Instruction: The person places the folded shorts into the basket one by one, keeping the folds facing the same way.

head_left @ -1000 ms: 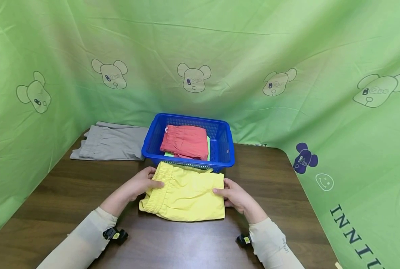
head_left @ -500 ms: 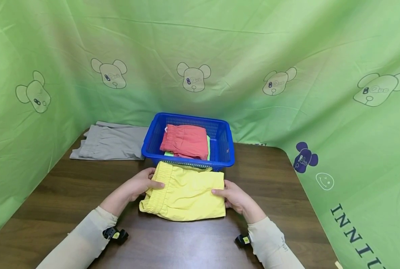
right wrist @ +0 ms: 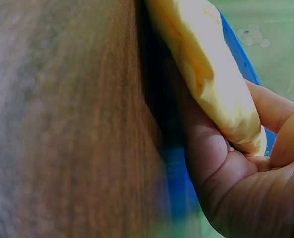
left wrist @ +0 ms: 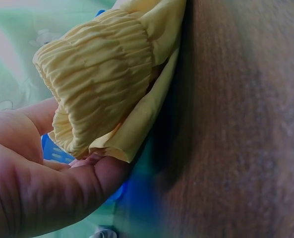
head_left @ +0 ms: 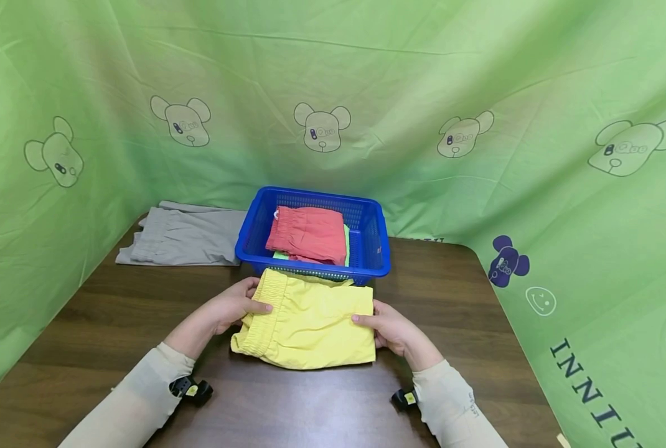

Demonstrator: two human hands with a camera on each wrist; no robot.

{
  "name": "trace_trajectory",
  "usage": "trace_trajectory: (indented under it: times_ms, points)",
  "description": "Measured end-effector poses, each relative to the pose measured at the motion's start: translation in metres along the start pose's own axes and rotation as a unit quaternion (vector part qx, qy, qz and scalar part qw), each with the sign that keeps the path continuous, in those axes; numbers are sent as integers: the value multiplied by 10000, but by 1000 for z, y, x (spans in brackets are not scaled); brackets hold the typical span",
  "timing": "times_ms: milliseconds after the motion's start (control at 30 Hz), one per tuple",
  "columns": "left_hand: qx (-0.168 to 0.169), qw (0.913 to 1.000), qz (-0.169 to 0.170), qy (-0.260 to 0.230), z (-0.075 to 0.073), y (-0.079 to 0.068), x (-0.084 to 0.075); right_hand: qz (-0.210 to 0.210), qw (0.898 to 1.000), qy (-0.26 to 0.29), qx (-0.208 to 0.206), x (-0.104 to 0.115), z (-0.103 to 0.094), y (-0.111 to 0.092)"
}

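Folded yellow shorts (head_left: 316, 323) lie in front of the blue basket, their elastic waistband to the left. My left hand (head_left: 234, 307) grips the waistband end, thumb on top and fingers underneath. At the opposite end my right hand (head_left: 391, 326) pinches the folded edge the same way. The left wrist view shows the gathered waistband (left wrist: 97, 74) between thumb and fingers, close over the wooden surface. In the right wrist view the thick folded edge (right wrist: 226, 99) sits in the right hand's grasp, fingers beneath it.
Behind the shorts stands the blue plastic basket (head_left: 386, 249), holding folded red shorts (head_left: 310, 233) over a bright green garment (head_left: 347, 246). Grey shorts (head_left: 187, 236) lie left of the basket. A green printed cloth (head_left: 389, 74) hangs around the back and sides of the wooden table (head_left: 439, 280).
The right hand shifts slightly at the folded edge between the first two frames. Otherwise hands and shorts stay almost still, and the view tilts very slightly.
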State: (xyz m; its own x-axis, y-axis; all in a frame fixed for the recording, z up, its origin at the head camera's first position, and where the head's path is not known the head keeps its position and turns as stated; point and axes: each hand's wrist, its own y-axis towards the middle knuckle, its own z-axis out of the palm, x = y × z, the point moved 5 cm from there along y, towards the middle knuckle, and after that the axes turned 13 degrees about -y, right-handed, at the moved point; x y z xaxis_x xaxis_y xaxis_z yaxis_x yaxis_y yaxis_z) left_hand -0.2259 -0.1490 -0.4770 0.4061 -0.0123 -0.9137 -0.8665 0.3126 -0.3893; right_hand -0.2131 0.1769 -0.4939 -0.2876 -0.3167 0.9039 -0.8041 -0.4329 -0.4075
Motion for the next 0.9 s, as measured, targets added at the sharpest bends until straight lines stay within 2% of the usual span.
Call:
trace_trajectory:
  times_ms: [300, 900]
  points:
    - [-3, 9997, 80, 220, 0, 2, -2, -208, 9998, -42, -35, 2, -2, -2]
    - [-122, 9994, 270, 204, -2, -3, 5, -395, 9988, -291, -44, 7, -3, -9]
